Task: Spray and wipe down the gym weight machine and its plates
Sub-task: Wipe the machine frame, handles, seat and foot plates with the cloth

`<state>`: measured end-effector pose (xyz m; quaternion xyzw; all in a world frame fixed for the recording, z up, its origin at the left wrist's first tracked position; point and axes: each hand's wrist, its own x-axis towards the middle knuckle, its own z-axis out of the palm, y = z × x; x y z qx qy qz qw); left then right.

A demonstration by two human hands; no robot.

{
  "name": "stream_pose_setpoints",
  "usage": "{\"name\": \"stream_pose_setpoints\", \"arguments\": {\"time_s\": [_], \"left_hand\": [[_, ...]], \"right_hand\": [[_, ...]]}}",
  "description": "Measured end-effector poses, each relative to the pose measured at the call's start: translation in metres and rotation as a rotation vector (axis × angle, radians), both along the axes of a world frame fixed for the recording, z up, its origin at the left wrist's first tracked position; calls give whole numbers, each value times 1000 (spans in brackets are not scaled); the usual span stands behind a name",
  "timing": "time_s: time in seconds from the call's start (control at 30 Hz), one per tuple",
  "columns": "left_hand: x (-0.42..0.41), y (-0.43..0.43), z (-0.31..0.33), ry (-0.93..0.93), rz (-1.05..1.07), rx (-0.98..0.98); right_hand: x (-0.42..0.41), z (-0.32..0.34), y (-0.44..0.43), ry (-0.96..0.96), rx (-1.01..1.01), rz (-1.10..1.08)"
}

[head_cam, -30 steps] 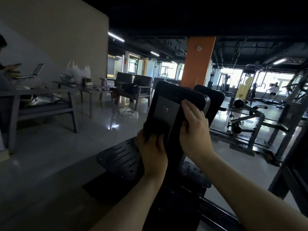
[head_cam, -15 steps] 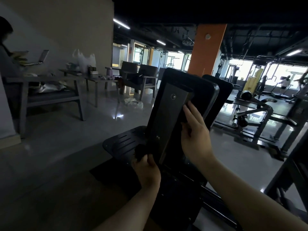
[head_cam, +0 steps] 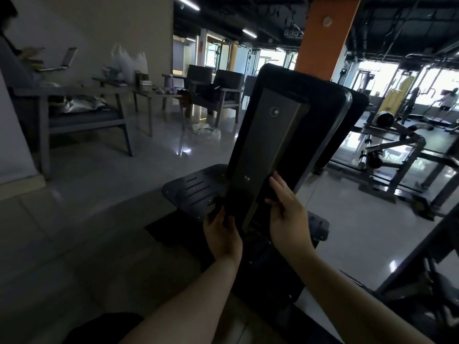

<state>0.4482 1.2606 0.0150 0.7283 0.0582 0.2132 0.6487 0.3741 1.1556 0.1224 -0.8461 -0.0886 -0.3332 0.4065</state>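
Observation:
The weight machine's upright black pad [head_cam: 320, 125] stands in front of me, its back turned my way, with a grey metal strip [head_cam: 268, 145] down the middle. My left hand [head_cam: 222, 234] grips a dark cloth [head_cam: 218, 203] against the pad's lower left edge. My right hand [head_cam: 288, 214] lies with straight fingers on the pad's lower right side, beside the strip. Whether it holds anything is too dark to tell. A black slotted footplate [head_cam: 196, 187] sits just behind and left of the pad's base.
Grey tables [head_cam: 82, 120] and dark armchairs [head_cam: 223, 93] stand at the left, where a person sits with a laptop [head_cam: 65, 58]. A white bag [head_cam: 206, 131] lies on the glossy floor. An orange pillar [head_cam: 320, 33] rises behind; another machine [head_cam: 397, 155] fills the right.
Both hands have slid down the pad's back from its upper part to its lower end, the left one taking the dark cloth along. My view has come closer to the pad.

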Motion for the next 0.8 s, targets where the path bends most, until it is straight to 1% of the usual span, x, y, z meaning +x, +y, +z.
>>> {"name": "stream_pose_setpoints", "arguments": {"time_s": [0.07, 0.1, 0.13, 0.2, 0.27, 0.33, 0.37, 0.4, 0.43, 0.47, 0.57, 0.63, 0.67, 0.73, 0.77, 0.8], "left_hand": [[3, 10, -25, 239, -11, -83], [4, 12, -30, 276, -19, -74], [4, 13, -28, 252, -29, -73], [9, 11, -8, 133, -16, -19], [11, 7, 21, -75, -48, -21], [7, 0, 36, -289, -53, -71], [5, -4, 37, -323, -56, -135], [1, -9, 36, -305, -60, -243], [-1, -13, 27, -278, -80, -328], [-3, -15, 14, -228, -73, -351], [4, -16, -37, -88, -21, -193], [11, -11, -70, 93, 44, -126], [14, -7, -89, 209, 63, -131], [15, 0, -120, 488, 20, -229], [15, 3, -131, 588, 2, -287], [13, 3, -136, 621, 4, -310]], "right_hand": [[0, -13, 1, 11, 12, -6], [1, -17, 2, 12, 18, -6], [1, -19, 2, 14, 26, 0], [3, -19, 0, 14, 31, 15], [4, -22, -2, 12, 28, 19], [7, -28, -2, -19, 42, 20], [8, -32, -2, -37, 53, 18], [9, -36, 0, -48, 67, 15], [10, -42, 1, -51, 84, 14], [10, -49, 3, -55, 100, 17], [11, -75, 9, -49, 156, 48], [11, -93, 13, 3, 196, 54], [11, -102, 15, 30, 209, 54], [8, -115, 18, 63, 213, 61], [7, -120, 18, 72, 207, 64], [5, -123, 19, 80, 203, 69]]}}
